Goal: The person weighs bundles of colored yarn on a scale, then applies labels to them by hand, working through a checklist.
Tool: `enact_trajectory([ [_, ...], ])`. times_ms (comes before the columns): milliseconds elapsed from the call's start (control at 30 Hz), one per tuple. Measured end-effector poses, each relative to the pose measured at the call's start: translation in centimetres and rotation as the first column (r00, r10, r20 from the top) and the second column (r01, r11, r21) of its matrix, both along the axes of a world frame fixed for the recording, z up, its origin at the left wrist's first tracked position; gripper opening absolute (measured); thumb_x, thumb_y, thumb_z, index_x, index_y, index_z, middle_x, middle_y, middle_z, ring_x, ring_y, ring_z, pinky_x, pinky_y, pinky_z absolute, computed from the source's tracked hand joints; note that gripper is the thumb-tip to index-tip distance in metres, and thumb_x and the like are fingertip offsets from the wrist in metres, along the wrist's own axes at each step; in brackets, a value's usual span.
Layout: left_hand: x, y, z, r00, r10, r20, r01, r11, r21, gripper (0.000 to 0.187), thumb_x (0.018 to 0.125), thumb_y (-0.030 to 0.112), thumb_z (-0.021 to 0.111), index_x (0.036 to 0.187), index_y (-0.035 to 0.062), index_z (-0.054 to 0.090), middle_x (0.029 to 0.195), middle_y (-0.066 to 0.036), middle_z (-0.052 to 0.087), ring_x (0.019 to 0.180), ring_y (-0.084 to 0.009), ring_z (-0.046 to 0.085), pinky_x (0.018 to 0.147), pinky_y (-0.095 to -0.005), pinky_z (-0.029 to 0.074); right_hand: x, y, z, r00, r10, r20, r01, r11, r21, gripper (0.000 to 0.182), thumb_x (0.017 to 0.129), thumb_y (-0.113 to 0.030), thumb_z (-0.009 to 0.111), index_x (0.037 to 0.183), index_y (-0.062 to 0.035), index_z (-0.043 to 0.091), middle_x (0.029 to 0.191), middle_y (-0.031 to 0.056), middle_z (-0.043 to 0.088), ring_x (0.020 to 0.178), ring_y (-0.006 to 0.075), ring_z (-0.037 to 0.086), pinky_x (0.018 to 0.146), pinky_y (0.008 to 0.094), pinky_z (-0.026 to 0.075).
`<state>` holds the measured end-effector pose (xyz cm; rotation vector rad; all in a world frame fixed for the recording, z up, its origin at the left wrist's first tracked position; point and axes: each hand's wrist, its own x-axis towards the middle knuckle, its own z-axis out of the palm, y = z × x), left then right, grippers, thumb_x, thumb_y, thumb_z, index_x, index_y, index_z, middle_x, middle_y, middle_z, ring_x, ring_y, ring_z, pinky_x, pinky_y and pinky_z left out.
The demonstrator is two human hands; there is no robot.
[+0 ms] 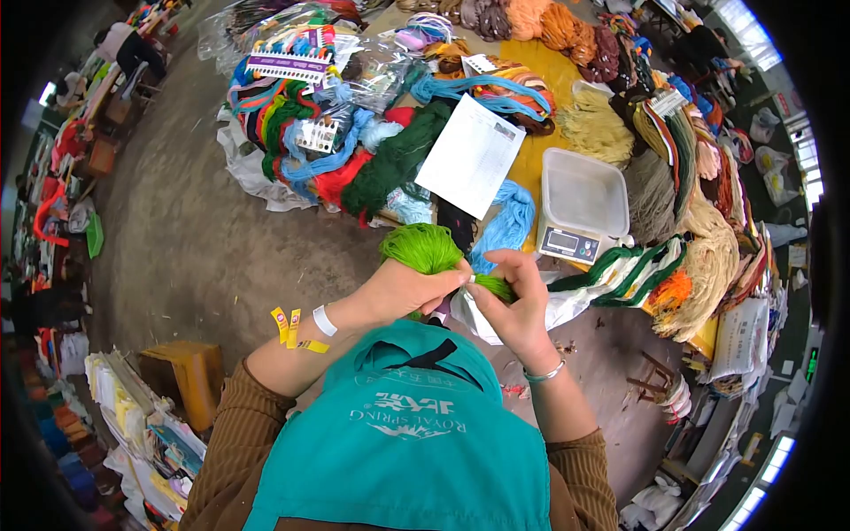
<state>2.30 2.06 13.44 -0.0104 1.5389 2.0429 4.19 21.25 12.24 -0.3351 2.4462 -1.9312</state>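
A skein of bright green thread [421, 248] is in my left hand [425, 288], its bulky end bulging above my fingers. A narrow part of the skein passes between my two hands, with a small white spot, perhaps a band or label, at the left fingertips. My right hand [518, 305] has its thumb against the green tail and its fingers curled round it; part of the grip is hidden. Just beyond my hands lies a light blue thread bundle [509, 221]. A white paper sheet [471, 155] rests on the thread piles behind it.
A digital scale [567, 243] carries a clear plastic tub [584, 190]. Dark green thread [398, 159] and colour cards [285, 66] lie to the left. Beige skeins [704, 265] hang over the table's right side. A wooden stool [655, 380] stands lower right. Other people work in the background.
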Motion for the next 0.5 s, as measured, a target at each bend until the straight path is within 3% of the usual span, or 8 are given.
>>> enact_trajectory([
  [33,0.0,0.1,-0.3,0.999,-0.008,-0.032,0.008,1.000,-0.011,0.012,0.094,0.014,0.060,0.090,0.0040,0.064,0.058,0.002,0.053,0.046,-0.0040,0.045,0.041,-0.0220,0.033,-0.1,0.2,0.0,1.000,-0.010,0.002,0.010,1.000,0.000,0.032,0.081,0.002,0.073,0.108,-0.0009,0.056,0.073,-0.0010,0.054,0.065,0.0038,0.048,0.057,0.0199,0.038],
  [100,-0.1,0.2,-0.6,0.998,-0.039,-0.057,0.038,0.999,-0.027,0.012,0.094,0.014,0.060,0.091,0.0034,0.064,0.059,0.002,0.053,0.047,-0.0043,0.046,0.041,-0.0225,0.034,-0.2,0.7,0.0,0.997,0.044,-0.063,-0.030,0.979,0.202,0.023,0.078,-0.007,0.077,0.096,-0.0010,0.063,0.072,0.0073,0.063,0.060,0.0126,0.058,0.057,0.0261,0.047],
  [133,-0.1,0.3,-0.9,0.994,-0.062,-0.085,0.059,0.997,-0.044,0.012,0.093,0.014,0.060,0.091,0.0028,0.064,0.060,0.001,0.054,0.047,-0.0046,0.046,0.042,-0.0231,0.034,0.0,0.9,0.4,0.998,0.039,0.052,-0.050,0.974,0.219,0.016,0.079,-0.009,0.076,0.087,-0.0006,0.065,0.076,0.0097,0.066,0.063,0.0144,0.061,0.058,0.0279,0.048],
  [267,-0.2,0.5,-2.1,0.993,-0.114,-0.033,0.111,0.992,-0.065,0.010,0.092,0.014,0.061,0.090,0.0038,0.063,0.061,0.002,0.055,0.048,-0.0045,0.047,0.042,-0.0240,0.035,1.2,1.3,-0.7,0.998,-0.012,0.063,0.000,0.984,0.179,0.015,0.080,-0.008,0.075,0.089,-0.0010,0.065,0.075,0.0098,0.066,0.064,0.0138,0.061,0.058,0.0280,0.049],
  [333,-0.1,0.9,-2.3,0.976,-0.206,-0.075,0.190,0.966,-0.178,0.007,0.092,0.009,0.059,0.096,0.0039,0.061,0.061,0.001,0.052,0.048,-0.0050,0.046,0.044,-0.0242,0.037,1.8,1.7,-1.0,0.998,-0.033,0.051,0.023,0.982,0.185,0.014,0.082,-0.009,0.073,0.091,-0.0017,0.065,0.075,0.0105,0.065,0.064,0.0158,0.062,0.059,0.0291,0.049],
  [367,0.2,1.4,-2.5,0.973,-0.214,-0.083,0.196,0.962,-0.191,0.010,0.091,0.016,0.062,0.091,0.0060,0.063,0.061,0.004,0.053,0.048,-0.0040,0.046,0.043,-0.0238,0.035,2.3,2.1,-1.3,0.994,-0.034,0.102,0.016,0.984,0.180,0.015,0.082,-0.009,0.074,0.090,-0.0005,0.065,0.075,0.0093,0.066,0.066,0.0133,0.061,0.060,0.0280,0.049],
  [433,0.6,2.0,-2.9,0.973,-0.228,-0.045,0.217,0.959,-0.184,0.009,0.091,0.015,0.063,0.092,0.0058,0.063,0.061,0.004,0.053,0.048,-0.0035,0.046,0.043,-0.0236,0.034,3.0,2.7,-1.0,0.977,-0.048,0.208,0.013,0.986,0.166,0.015,0.082,-0.009,0.073,0.090,0.0003,0.065,0.074,0.0084,0.065,0.067,0.0115,0.060,0.062,0.0276,0.048],
  [500,0.5,2.3,-3.5,0.944,-0.328,0.024,0.328,0.935,-0.137,0.010,0.092,0.011,0.058,0.098,0.0043,0.062,0.069,0.001,0.058,0.050,-0.0042,0.049,0.043,-0.0226,0.035,4.0,3.8,-2.1,0.980,-0.034,0.197,-0.005,0.982,0.190,0.015,0.082,-0.010,0.073,0.090,-0.0007,0.065,0.073,0.0089,0.065,0.066,0.0118,0.060,0.061,0.0281,0.049],
])
